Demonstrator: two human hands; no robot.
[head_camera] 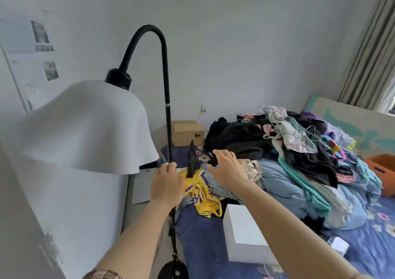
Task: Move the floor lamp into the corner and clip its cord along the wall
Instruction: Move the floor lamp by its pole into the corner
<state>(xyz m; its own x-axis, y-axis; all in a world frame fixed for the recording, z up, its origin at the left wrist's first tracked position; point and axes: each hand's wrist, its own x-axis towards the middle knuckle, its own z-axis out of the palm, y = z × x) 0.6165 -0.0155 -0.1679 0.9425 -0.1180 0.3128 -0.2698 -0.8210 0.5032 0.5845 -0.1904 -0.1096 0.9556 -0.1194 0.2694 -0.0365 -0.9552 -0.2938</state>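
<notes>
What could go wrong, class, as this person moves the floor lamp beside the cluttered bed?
1. Only the left hand has a grip on the lamp pole; the top-heavy white shade could tip it.
2. The pole may snag the yellow jersey on the bed edge.

Bed (363, 246): clothes heap (299, 150), white box (243, 236), yellow jersey (203, 191).

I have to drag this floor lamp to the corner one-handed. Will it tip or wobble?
Probably top-heavy: the wide white shade hangs off a curved neck, out to one side of the thin black pole. The round base looks small, so it may tip shade-ward. The left hand grips mid-pole; the neck may wobble.
</notes>
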